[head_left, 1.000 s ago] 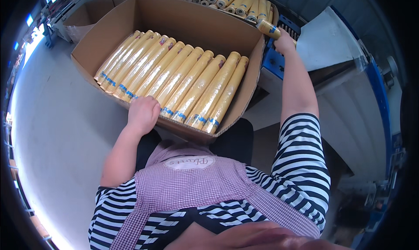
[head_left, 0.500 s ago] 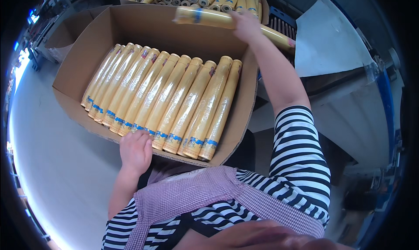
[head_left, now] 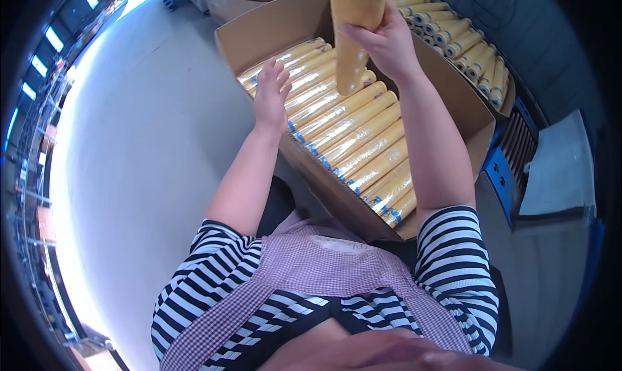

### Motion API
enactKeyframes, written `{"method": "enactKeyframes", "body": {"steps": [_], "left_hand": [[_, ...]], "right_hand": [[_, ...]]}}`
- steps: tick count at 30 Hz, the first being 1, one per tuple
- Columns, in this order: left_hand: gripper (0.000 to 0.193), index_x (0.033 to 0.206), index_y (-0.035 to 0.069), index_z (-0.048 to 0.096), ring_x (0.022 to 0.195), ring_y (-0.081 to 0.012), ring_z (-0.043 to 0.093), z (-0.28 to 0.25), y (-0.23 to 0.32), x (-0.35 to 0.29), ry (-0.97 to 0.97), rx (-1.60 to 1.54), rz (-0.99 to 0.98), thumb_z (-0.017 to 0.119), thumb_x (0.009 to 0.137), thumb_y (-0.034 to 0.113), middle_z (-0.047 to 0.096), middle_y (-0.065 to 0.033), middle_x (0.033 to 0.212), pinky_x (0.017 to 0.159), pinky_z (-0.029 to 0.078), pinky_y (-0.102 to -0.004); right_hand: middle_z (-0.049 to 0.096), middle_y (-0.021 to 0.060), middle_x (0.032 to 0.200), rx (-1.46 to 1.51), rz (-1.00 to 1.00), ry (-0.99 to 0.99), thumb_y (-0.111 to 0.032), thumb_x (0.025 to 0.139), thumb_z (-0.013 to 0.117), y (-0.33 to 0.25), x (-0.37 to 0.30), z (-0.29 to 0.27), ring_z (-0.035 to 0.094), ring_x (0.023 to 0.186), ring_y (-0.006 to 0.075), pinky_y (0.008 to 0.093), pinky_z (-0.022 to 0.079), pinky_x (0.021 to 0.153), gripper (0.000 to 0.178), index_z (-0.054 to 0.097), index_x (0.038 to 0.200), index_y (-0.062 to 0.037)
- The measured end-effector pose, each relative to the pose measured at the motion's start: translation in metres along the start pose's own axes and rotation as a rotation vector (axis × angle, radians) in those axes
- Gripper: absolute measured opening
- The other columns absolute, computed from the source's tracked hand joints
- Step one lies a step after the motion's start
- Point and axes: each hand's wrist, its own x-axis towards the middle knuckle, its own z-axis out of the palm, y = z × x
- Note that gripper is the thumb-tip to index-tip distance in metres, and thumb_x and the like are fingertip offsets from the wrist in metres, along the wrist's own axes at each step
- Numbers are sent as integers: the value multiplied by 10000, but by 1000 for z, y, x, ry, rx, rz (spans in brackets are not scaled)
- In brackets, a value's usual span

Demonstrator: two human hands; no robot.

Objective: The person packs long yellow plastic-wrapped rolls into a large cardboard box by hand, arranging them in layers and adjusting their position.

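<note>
A yellow plastic-wrapped roll [head_left: 355, 21] is gripped in my right hand [head_left: 391, 47], raised above an open cardboard box [head_left: 324, 193]. One end of it runs out of the top of the picture and the other points down toward the box. Inside the box, several similar yellow rolls [head_left: 359, 128] lie side by side in a row, each with a blue band near its closer end. My left hand [head_left: 271, 97] is over the box's left edge, fingers apart, with nothing in it.
Behind the box, a second carton holds a stack of yellow rolls [head_left: 457, 37] with hollow ends. To its right stand a blue-framed roller conveyor [head_left: 502, 170] and a pale sheet [head_left: 560, 167]. Another cardboard box [head_left: 236, 5] is at the far left, beside grey floor [head_left: 155, 112].
My right hand has brought the roll from beyond the box to above it, tipping it from sideways to upright. My left hand has lifted from the near edge and opened. The view has shifted left.
</note>
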Motion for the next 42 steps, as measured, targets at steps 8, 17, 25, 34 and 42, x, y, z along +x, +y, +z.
{"method": "enactKeyframes", "body": {"steps": [8,17,25,34,42], "left_hand": [[179,845,161,702,947,-236,635,-73,-24,-28,-591,1241,695,639,941,299,706,-3,915,1013,363,-458],[205,905,146,690,866,-191,584,-103,-42,-18,-694,891,977,699,916,351,646,-12,972,992,374,-423],[169,924,66,668,907,-178,634,-109,-85,3,-608,725,1241,649,815,193,642,-35,947,960,483,-327],[235,873,247,676,876,-114,538,-105,-67,-4,-625,921,1043,617,970,452,648,47,905,948,400,-402],[326,842,99,617,829,-227,570,-97,-63,-14,-625,1148,940,440,1027,301,652,-45,848,996,399,-491]], "right_hand": [[672,53,1242,-851,-44,-312,-33,825,786,125,29,55,638,1182,305,386,533,1010,597,582,1371,-162],[657,35,1298,-1323,97,-622,-162,988,553,349,109,203,588,1268,302,471,527,1008,368,596,1345,-238],[618,141,1439,-1139,258,-1078,-222,992,466,424,61,340,508,1387,363,574,337,1144,538,493,1529,-245],[544,157,1484,-632,134,-772,-112,800,712,376,7,154,392,1469,387,470,342,1220,680,560,1462,-152],[678,164,1334,-1397,845,92,-155,817,742,211,-53,-312,664,1217,274,342,515,1015,747,495,1521,-127]]}}
